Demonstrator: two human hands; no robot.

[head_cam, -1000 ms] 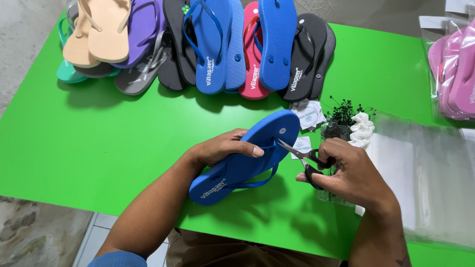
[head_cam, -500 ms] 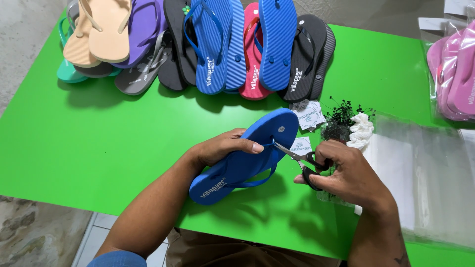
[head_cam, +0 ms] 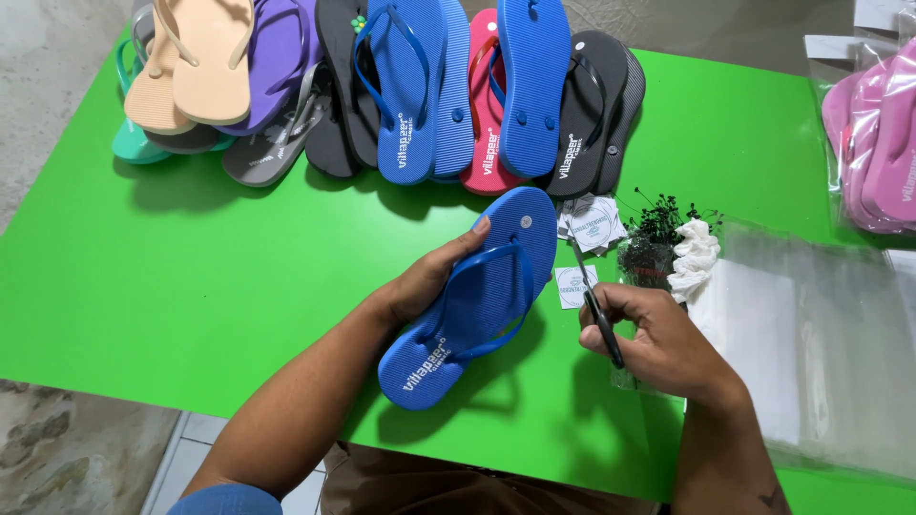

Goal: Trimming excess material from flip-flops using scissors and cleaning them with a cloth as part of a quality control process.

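The left hand point(head_cam: 429, 281) is curled around the blue flip-flop point(head_cam: 477, 300), gripping its left edge near the middle, with the thumb lying over the top toward the toe post and the fingers hidden under the sole. The sandal is held just above the green desk point(head_cam: 191, 277), strap side up. Its long axis runs diagonally: the heel points down-left toward the person, and the toe points up-right toward the row of stacked flip-flops point(head_cam: 401, 86) at the far edge of the desk.

The right hand point(head_cam: 658, 339) is closed on the dark handles of a pair of scissors point(head_cam: 593, 305). The blades are shut or nearly so, and point up and away, just right of the sandal's toe and clear of it. Small square paper tags point(head_cam: 592, 224) lie just beyond the blade tips.
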